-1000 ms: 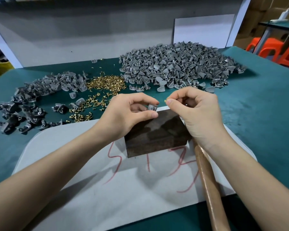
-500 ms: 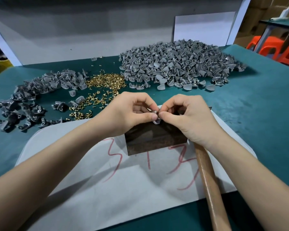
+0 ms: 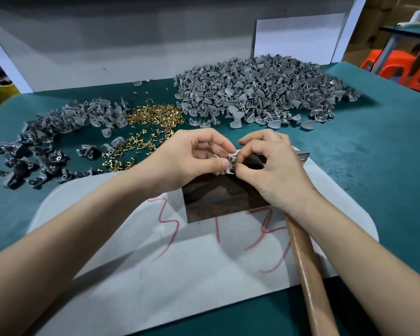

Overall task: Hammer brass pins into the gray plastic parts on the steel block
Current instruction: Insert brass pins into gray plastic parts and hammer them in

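Both hands have closed in since a second ago, when the right one held a pin clear of the part; now the left hand (image 3: 192, 156) and right hand (image 3: 272, 166) meet at one spot in the head view. The left fingers (image 3: 218, 163) are clamped on a gray plastic part (image 3: 231, 163), thumb against curled forefinger, holding it just above the far edge of the steel block (image 3: 218, 197), likely so its hole faces the other hand. The right fingers (image 3: 250, 145) are pinched together on the same part from the other side. This looks like a pin being seated, though the pin itself is hidden in the pinch. Under the right wrist lies the hammer (image 3: 308, 270), its handle running back toward the person and its head just right of the fingers, ready to be picked up once the pin stands. Beyond the fingers and to their left is a loose heap of brass pins (image 3: 155, 115). Farther left is a smaller pile of parts (image 3: 83, 117), and beyond to the right a large pile (image 3: 260, 90), some showing brass. The block stands on a pale sheet (image 3: 180, 275) marked in red, laid on a green surface (image 3: 374, 166). Behind that are a gray wall, a white panel (image 3: 298, 37) and orange stools (image 3: 398, 66).
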A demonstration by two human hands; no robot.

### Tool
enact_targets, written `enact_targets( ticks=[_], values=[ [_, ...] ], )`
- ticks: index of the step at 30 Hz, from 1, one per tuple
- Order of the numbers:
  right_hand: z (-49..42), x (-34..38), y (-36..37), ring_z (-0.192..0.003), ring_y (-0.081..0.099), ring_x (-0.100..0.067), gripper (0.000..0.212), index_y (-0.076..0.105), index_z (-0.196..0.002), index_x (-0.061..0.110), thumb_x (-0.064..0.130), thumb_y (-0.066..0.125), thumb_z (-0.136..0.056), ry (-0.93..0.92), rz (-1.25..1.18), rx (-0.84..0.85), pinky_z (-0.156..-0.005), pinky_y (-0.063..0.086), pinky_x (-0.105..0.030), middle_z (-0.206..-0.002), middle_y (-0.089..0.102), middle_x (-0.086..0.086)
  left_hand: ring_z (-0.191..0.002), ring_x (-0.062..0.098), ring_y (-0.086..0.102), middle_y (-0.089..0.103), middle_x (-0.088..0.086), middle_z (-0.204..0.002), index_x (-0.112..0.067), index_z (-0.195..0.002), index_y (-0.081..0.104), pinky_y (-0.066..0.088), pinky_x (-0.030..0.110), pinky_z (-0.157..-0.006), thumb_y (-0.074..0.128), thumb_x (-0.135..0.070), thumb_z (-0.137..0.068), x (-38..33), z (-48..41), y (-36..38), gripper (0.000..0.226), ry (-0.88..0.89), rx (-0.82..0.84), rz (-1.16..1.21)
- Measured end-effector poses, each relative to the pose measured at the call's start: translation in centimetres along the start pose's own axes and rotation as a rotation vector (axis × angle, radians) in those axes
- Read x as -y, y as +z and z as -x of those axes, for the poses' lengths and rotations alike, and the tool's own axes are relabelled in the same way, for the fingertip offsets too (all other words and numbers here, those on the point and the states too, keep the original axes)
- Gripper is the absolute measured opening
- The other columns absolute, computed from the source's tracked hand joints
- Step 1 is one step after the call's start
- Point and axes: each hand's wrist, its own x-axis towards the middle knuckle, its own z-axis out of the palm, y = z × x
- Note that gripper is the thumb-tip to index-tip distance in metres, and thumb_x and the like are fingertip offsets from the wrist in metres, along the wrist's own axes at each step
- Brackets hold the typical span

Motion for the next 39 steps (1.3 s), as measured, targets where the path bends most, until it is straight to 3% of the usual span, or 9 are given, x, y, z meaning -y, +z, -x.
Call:
enact_targets(
  ticks=[3, 7, 12, 17, 22, 26, 33, 39],
  values=[
    [-0.01, -0.03, 0.13, -0.115, 0.037, -0.014, 0.017, 0.064, -0.066, 0.026, 0.014, 0.073, -0.073, 0.028, -0.010, -0.009, -0.085, 0.015, 0.004, -0.104, 0.053, 0.010, -0.063, 0.009, 0.062, 0.063, 0.004, -0.076, -0.010, -0.089, 0.061, 0.053, 0.018, -0.065, 0.066, 0.008, -0.079, 0.01, 0.07, 0.17, 0.022, 0.030, -0.011, -0.023],
    [-0.19, -0.03, -0.02, -0.115, 0.051, -0.014, 0.018, 0.068, -0.065, 0.024, 0.010, 0.074, -0.073, 0.097, -0.179, -0.016, -0.098, 0.033, -0.017, -0.105, 0.059, 0.005, -0.062, 0.007, 0.061, 0.063, 0.001, -0.073, -0.011, -0.081, 0.060, 0.052, 0.016, -0.067, 0.066, 0.004, -0.080, 0.13, 0.00, 0.03, 0.017, 0.050, -0.018, -0.077],
    [-0.06, 0.07, -0.22, -0.101, 0.059, -0.002, 0.022, 0.070, -0.059, 0.020, 0.004, 0.074, -0.072, 0.209, -0.472, -0.011, -0.095, 0.040, -0.023, -0.106, 0.064, 0.002, -0.064, 0.006, 0.062, 0.067, -0.005, -0.065, -0.013, -0.078, 0.064, 0.051, 0.015, -0.067, 0.070, -0.001, -0.077, 0.43, -0.10, -0.15, 0.013, -0.012, -0.016, -0.069],
    [-0.12, 0.08, -0.11, -0.102, 0.058, -0.003, 0.017, 0.070, -0.061, 0.014, 0.002, 0.073, -0.073, 0.227, -0.488, -0.005, -0.092, 0.038, -0.019, -0.103, 0.065, 0.001, -0.070, 0.009, 0.061, 0.067, -0.003, -0.071, -0.014, -0.079, 0.064, 0.051, 0.017, -0.067, 0.073, -0.006, -0.073, 0.38, -0.02, -0.14, 0.013, -0.036, -0.018, -0.050],
    [0.02, 0.03, -0.07, -0.091, 0.061, 0.003, 0.015, 0.072, -0.062, 0.014, 0.004, 0.073, -0.073, 0.259, -0.542, 0.039, -0.078, 0.041, -0.008, -0.102, 0.066, 0.005, -0.070, 0.006, 0.060, 0.064, 0.000, -0.076, -0.013, -0.082, 0.062, 0.051, 0.014, -0.068, 0.073, -0.011, -0.069, 0.26, 0.05, 0.01, 0.017, -0.012, -0.019, -0.044],
    [0.06, 0.09, -0.06, -0.088, 0.061, -0.001, 0.016, 0.072, -0.061, 0.013, 0.003, 0.072, -0.073, 0.270, -0.584, 0.035, -0.081, 0.042, -0.015, -0.099, 0.067, 0.003, -0.070, 0.003, 0.060, 0.061, 0.002, -0.080, -0.012, -0.085, 0.059, 0.050, 0.012, -0.071, 0.074, -0.004, -0.069, 0.27, -0.05, 0.04, 0.023, 0.001, -0.042, -0.060],
    [0.11, 0.02, -0.19, -0.083, 0.061, 0.003, 0.024, 0.069, -0.057, 0.019, 0.001, 0.072, -0.073, 0.229, -0.529, 0.031, -0.076, 0.041, -0.005, -0.096, 0.067, 0.004, -0.073, 0.007, 0.061, 0.063, 0.006, -0.082, -0.011, -0.083, 0.060, 0.052, 0.016, -0.073, 0.075, -0.008, -0.068, 0.29, 0.19, 0.38, 0.021, -0.004, -0.058, -0.068],
    [0.19, -0.03, -0.43, -0.085, 0.063, -0.002, 0.022, 0.070, -0.057, 0.018, 0.002, 0.073, -0.072, 0.235, -0.544, 0.076, -0.079, 0.042, -0.011, -0.095, 0.069, 0.001, -0.076, 0.014, 0.064, 0.069, 0.011, -0.088, -0.008, -0.078, 0.058, 0.054, 0.022, -0.073, 0.074, -0.001, -0.069, 0.22, 0.37, 0.38, 0.019, -0.027, -0.058, -0.019]
  ],
)
